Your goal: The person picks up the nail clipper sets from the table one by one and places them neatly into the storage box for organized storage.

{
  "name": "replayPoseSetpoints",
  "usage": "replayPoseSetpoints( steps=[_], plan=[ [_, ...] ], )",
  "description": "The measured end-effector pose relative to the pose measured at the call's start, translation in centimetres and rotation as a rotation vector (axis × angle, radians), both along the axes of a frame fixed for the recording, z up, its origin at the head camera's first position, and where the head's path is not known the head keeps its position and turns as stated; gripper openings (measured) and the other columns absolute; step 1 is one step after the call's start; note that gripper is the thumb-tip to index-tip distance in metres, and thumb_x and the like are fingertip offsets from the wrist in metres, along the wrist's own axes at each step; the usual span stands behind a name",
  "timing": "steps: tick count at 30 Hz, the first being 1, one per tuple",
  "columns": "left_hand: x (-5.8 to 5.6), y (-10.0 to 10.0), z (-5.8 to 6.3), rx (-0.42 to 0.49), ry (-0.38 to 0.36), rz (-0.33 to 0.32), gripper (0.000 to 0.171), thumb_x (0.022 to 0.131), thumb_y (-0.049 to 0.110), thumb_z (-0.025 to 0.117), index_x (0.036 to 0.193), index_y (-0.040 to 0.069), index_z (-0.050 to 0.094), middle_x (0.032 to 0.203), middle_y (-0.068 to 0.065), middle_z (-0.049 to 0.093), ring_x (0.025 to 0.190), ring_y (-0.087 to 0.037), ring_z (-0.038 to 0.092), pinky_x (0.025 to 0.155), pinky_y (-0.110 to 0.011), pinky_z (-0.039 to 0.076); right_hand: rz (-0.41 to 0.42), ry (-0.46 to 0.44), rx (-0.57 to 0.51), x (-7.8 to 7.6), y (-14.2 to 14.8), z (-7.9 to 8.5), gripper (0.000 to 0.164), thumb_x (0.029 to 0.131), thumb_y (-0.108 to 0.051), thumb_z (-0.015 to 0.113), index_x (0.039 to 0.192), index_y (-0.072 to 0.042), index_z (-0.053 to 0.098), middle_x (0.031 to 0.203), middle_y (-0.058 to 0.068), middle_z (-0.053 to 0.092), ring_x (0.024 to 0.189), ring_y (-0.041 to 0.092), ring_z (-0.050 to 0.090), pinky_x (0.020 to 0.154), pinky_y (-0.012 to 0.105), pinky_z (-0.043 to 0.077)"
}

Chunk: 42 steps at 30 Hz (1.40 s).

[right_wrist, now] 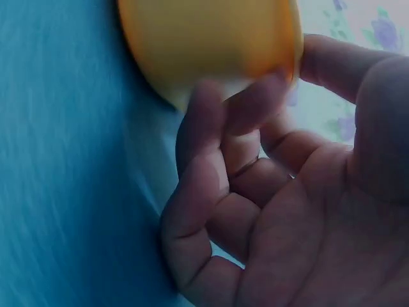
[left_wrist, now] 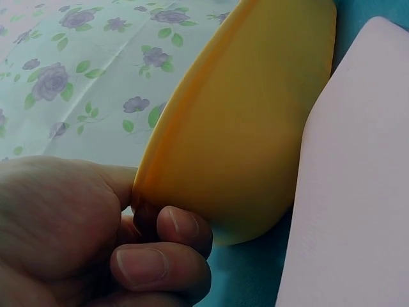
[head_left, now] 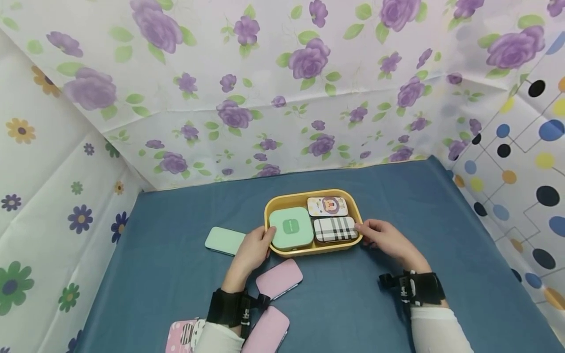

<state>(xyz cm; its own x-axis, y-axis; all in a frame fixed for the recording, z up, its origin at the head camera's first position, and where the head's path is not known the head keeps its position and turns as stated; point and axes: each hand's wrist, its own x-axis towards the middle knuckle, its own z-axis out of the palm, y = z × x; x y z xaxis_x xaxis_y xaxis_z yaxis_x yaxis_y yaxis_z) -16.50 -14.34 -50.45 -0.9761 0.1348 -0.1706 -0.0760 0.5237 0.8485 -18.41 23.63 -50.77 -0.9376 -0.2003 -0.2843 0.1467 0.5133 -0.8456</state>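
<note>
A yellow basket stands on the blue cloth and holds a mint green square tin, a tin with a cartoon lion and a black and white plaid tin. My left hand pinches the basket's left end, thumb at the rim and fingers curled beneath it. At the opposite end my right hand grips the rim between thumb and fingers. In the left wrist view the yellow wall fills the middle; the right wrist view shows fingertips against the basket's other end.
Left of the basket lies a mint green flat case. Two pink cases, one nearer the basket and one lower, lie by my left forearm. A pink patterned case is partly under my sleeve. Flowered sheets wall the back.
</note>
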Motion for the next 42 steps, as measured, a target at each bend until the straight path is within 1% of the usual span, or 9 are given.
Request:
replayPoseSetpoints(
  steps=[2,4,11,20,29,33,37,40,42],
  plan=[
    [0.0,0.0,0.1,-0.008,0.003,0.000,0.044,0.116,0.042,0.048,0.089,0.010,0.059,0.063,-0.003,0.051,0.052,-0.020,0.042,0.054,-0.033,0.036,0.000,-0.040,-0.042,-0.1,0.2,-0.1,0.049,0.107,-0.056,0.061,0.103,-0.008,0.066,0.098,0.011,0.064,0.090,0.027,0.060,0.078,0.039,0.049],
    [0.0,0.0,0.2,-0.016,0.005,0.001,0.043,0.116,0.042,0.048,0.089,0.010,0.059,0.063,-0.003,0.051,0.052,-0.020,0.042,0.054,-0.034,0.036,0.004,-0.057,-0.065,-0.1,0.3,-0.2,0.049,0.107,-0.057,0.061,0.101,-0.008,0.065,0.100,0.011,0.064,0.093,0.027,0.060,0.080,0.039,0.050],
    [-0.1,0.2,0.4,-0.043,0.008,-0.007,0.042,0.116,0.040,0.048,0.090,0.010,0.059,0.064,-0.004,0.052,0.052,-0.020,0.043,0.054,-0.034,0.037,0.009,-0.072,-0.111,-0.1,0.5,-0.4,0.050,0.106,-0.057,0.062,0.103,-0.007,0.064,0.109,0.014,0.065,0.103,0.029,0.062,0.089,0.039,0.053],
    [0.0,0.3,0.6,-0.078,0.017,-0.004,0.042,0.116,0.039,0.047,0.090,0.009,0.060,0.064,-0.005,0.052,0.053,-0.021,0.044,0.055,-0.035,0.037,-0.017,-0.079,-0.092,-0.3,0.1,-0.3,0.048,0.106,-0.056,0.062,0.103,-0.008,0.064,0.108,0.009,0.065,0.104,0.027,0.064,0.089,0.038,0.053],
    [0.1,0.5,1.3,-0.070,0.008,-0.006,0.044,0.117,0.038,0.046,0.087,0.009,0.060,0.063,-0.005,0.053,0.053,-0.022,0.044,0.056,-0.035,0.037,-0.024,-0.080,-0.095,-0.3,0.2,-0.3,0.047,0.107,-0.054,0.062,0.101,-0.008,0.062,0.106,0.009,0.065,0.102,0.027,0.063,0.088,0.038,0.052],
    [0.1,0.1,1.5,-0.078,0.006,-0.023,0.047,0.116,0.041,0.046,0.086,0.008,0.060,0.063,-0.006,0.054,0.054,-0.022,0.046,0.058,-0.036,0.038,-0.034,-0.086,-0.085,-0.2,0.1,-0.2,0.046,0.107,-0.054,0.062,0.099,-0.008,0.061,0.106,0.009,0.065,0.102,0.027,0.063,0.088,0.038,0.051],
    [0.1,-0.7,1.5,-0.103,-0.008,-0.020,0.053,0.116,0.046,0.044,0.088,0.005,0.063,0.064,-0.006,0.055,0.054,-0.022,0.045,0.058,-0.036,0.037,-0.034,-0.092,-0.088,-0.3,0.0,-0.3,0.045,0.107,-0.053,0.062,0.099,-0.008,0.061,0.106,0.008,0.066,0.102,0.026,0.063,0.088,0.037,0.051],
    [0.1,-1.5,1.8,-0.124,0.022,-0.023,0.053,0.116,0.046,0.044,0.095,0.002,0.065,0.067,-0.006,0.055,0.056,-0.023,0.046,0.058,-0.037,0.038,-0.032,-0.089,-0.098,-0.3,-0.1,-0.3,0.044,0.108,-0.051,0.062,0.099,-0.008,0.061,0.105,0.009,0.066,0.101,0.027,0.063,0.088,0.037,0.051],
    [0.2,-2.1,2.0,-0.130,0.073,-0.033,0.047,0.116,0.044,0.046,0.101,0.004,0.066,0.071,-0.005,0.057,0.059,-0.022,0.049,0.059,-0.036,0.040,-0.034,-0.086,-0.109,-0.3,-0.1,-0.3,0.044,0.108,-0.051,0.063,0.099,-0.008,0.061,0.104,0.009,0.066,0.100,0.027,0.063,0.088,0.037,0.051]
  ],
)
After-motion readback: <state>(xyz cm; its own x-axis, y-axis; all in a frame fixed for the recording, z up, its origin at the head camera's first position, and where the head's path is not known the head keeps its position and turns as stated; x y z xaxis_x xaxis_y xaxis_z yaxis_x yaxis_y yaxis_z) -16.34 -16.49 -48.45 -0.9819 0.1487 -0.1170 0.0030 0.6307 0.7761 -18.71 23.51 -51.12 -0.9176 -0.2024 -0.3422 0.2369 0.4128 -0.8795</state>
